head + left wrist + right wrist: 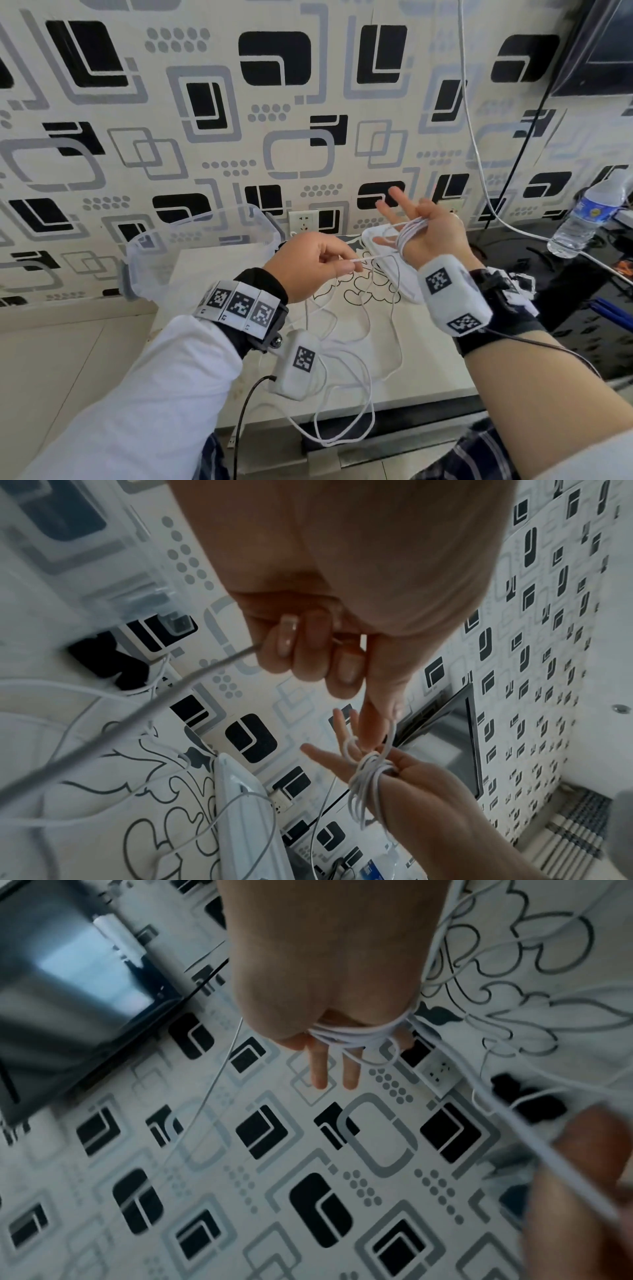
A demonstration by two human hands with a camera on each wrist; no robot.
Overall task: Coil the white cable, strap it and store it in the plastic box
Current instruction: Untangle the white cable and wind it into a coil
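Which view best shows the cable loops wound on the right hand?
The left wrist view: the coil crosses the right hand with separate strands visible. The head view shows the coil smaller, at the base of the fingers. The right wrist view shows only a band beyond the knuckles.

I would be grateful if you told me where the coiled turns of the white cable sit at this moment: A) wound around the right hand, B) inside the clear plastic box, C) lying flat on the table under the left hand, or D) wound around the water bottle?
A: the white cable loops in several turns around the right hand, while the left hand pinches the strand leading to it.
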